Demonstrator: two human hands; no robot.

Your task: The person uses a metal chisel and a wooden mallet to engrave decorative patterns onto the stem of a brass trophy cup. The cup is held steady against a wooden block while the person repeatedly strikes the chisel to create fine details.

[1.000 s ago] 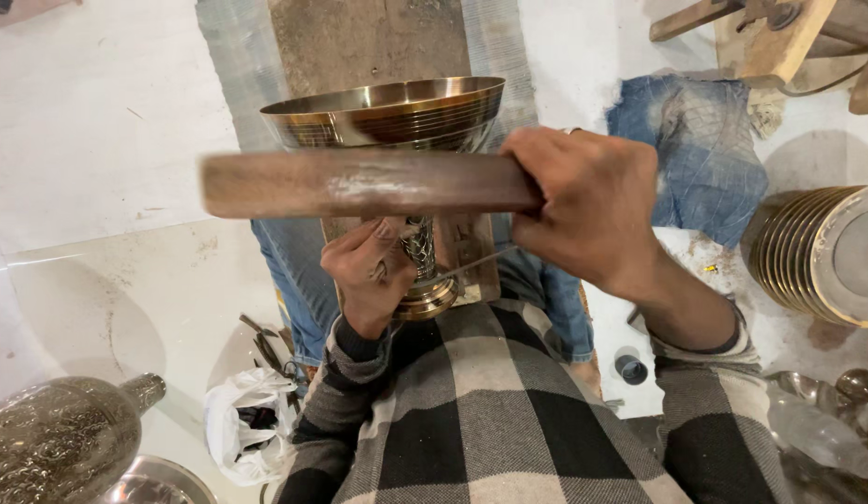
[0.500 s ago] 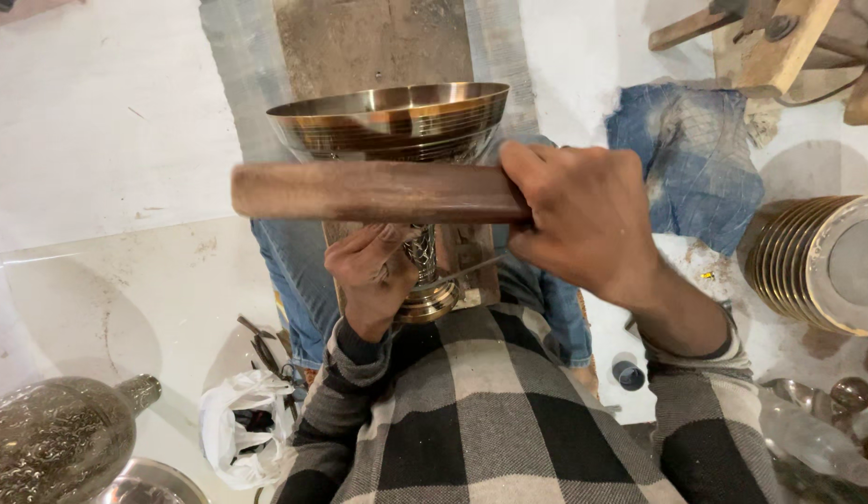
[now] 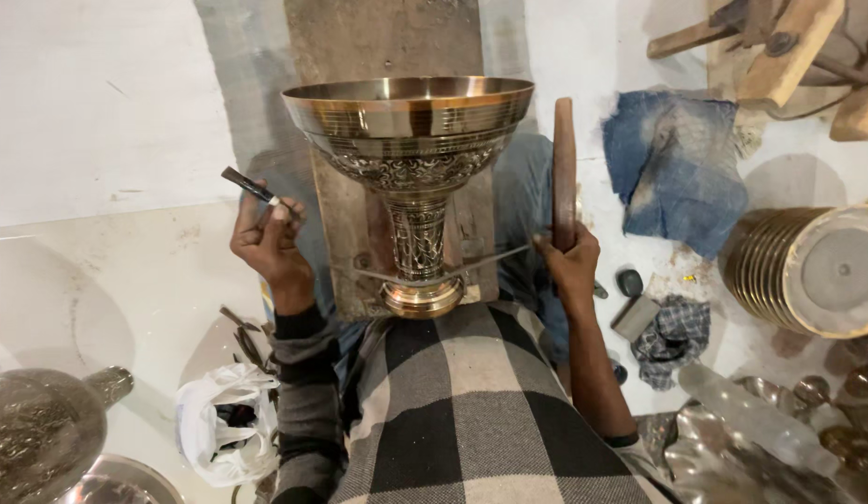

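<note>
engraved brass goblet (image 3: 413, 177) stands upright on a wooden board (image 3: 359, 215), between both hands. left hand (image 3: 271, 245) closed round a small chisel (image 3: 250, 187), just left of the stem. right hand (image 3: 571, 264) grips an upright wooden mallet (image 3: 564, 168), just right.

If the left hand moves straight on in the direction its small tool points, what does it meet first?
The left hand holds a small chisel pointing up-left, away from the goblet. That way looks free as far as the picture shows: only bare pale floor, though depth is unclear.
</note>
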